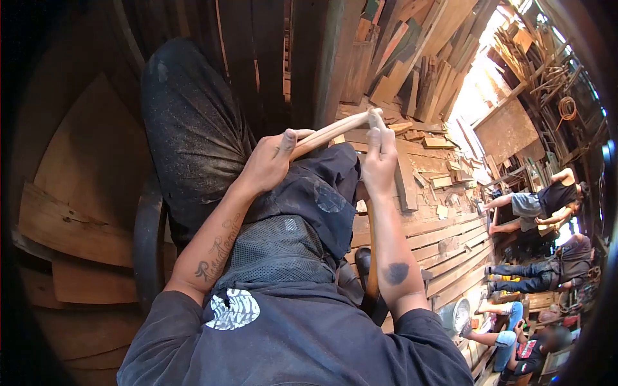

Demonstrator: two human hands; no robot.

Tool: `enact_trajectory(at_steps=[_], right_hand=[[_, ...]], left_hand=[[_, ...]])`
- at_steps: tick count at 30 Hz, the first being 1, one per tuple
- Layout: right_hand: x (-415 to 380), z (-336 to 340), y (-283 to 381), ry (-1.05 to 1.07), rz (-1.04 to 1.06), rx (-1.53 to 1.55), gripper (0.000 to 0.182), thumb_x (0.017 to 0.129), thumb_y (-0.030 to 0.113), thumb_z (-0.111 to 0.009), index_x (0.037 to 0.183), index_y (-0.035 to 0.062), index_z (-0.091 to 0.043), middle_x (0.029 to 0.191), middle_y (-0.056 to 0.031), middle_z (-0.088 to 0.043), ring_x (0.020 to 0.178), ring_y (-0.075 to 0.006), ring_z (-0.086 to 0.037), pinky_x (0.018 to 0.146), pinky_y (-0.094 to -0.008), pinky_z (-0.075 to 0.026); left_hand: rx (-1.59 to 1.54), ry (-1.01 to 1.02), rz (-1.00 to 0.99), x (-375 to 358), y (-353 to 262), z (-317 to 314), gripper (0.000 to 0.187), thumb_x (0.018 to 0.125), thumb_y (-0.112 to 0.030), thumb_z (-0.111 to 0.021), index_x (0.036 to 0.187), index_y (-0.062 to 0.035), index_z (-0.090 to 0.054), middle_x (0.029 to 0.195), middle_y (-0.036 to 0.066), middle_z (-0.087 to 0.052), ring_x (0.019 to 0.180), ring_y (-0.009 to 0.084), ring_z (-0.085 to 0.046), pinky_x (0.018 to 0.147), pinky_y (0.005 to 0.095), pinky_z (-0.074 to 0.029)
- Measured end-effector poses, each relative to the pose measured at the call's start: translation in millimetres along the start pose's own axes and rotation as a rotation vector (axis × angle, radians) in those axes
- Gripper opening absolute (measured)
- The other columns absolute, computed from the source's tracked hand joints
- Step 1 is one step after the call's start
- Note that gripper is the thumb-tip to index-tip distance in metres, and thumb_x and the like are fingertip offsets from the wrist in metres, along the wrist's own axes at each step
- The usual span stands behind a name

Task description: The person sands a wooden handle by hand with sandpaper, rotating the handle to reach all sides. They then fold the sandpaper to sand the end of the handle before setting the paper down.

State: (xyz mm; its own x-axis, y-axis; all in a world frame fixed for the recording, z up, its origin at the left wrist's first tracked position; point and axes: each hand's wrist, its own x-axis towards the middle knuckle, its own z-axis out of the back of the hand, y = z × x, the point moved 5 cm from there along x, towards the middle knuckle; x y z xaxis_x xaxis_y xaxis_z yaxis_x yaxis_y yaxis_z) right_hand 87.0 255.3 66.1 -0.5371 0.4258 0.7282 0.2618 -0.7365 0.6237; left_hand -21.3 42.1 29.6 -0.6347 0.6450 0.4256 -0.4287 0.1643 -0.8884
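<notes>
A slender, slightly curved piece of pale wood point(331, 133) slants up to the right above my lap. Its lower end sits in my left hand point(271, 159), which is closed around it with the thumb along the top. At the upper end, my right hand point(380, 157) is closed with thumb and fingers pressed together on the short angled tip. The palm side of the right hand is hidden. Below both hands lie my dark trousers point(193, 122) and a dark cloth point(309, 199) across my lap.
A dark chair armrest point(148, 241) curves beside me on the left. Wood offcuts point(441, 180) litter the plank floor point(444, 241), with boards point(412, 71) stacked beyond. Several people point(547, 270) are at the right, near a bucket point(456, 314).
</notes>
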Motion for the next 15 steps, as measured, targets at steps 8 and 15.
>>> enact_trajectory(at_steps=[8, 15], right_hand=[[-52, -52, 63, 0.387, 0.234, -0.004, 0.038, 0.112, 0.021, -0.059, 0.147, 0.0125, -0.069, 0.105, -0.0123, -0.066, 0.101, -0.0303, -0.062, 0.094, -0.0425, -0.050], [-4, -6, 22, 0.133, 0.132, -0.128, 0.038, 0.115, 0.018, -0.053, 0.149, 0.0068, -0.065, 0.101, -0.0142, -0.062, 0.097, -0.0300, -0.060, 0.090, -0.0419, -0.051]], left_hand=[[-0.083, -0.030, 0.028, -1, 12, 4, 0.086, 0.113, -0.070, -0.023, 0.141, -0.0019, -0.067, 0.105, 0.008, -0.070, 0.090, 0.0122, -0.063, 0.078, 0.0275, -0.059], [-0.050, 0.021, 0.151, -3, 12, 4, 0.080, 0.115, -0.065, -0.025, 0.138, -0.0009, -0.067, 0.111, 0.009, -0.069, 0.091, 0.0120, -0.064, 0.077, 0.0253, -0.058]])
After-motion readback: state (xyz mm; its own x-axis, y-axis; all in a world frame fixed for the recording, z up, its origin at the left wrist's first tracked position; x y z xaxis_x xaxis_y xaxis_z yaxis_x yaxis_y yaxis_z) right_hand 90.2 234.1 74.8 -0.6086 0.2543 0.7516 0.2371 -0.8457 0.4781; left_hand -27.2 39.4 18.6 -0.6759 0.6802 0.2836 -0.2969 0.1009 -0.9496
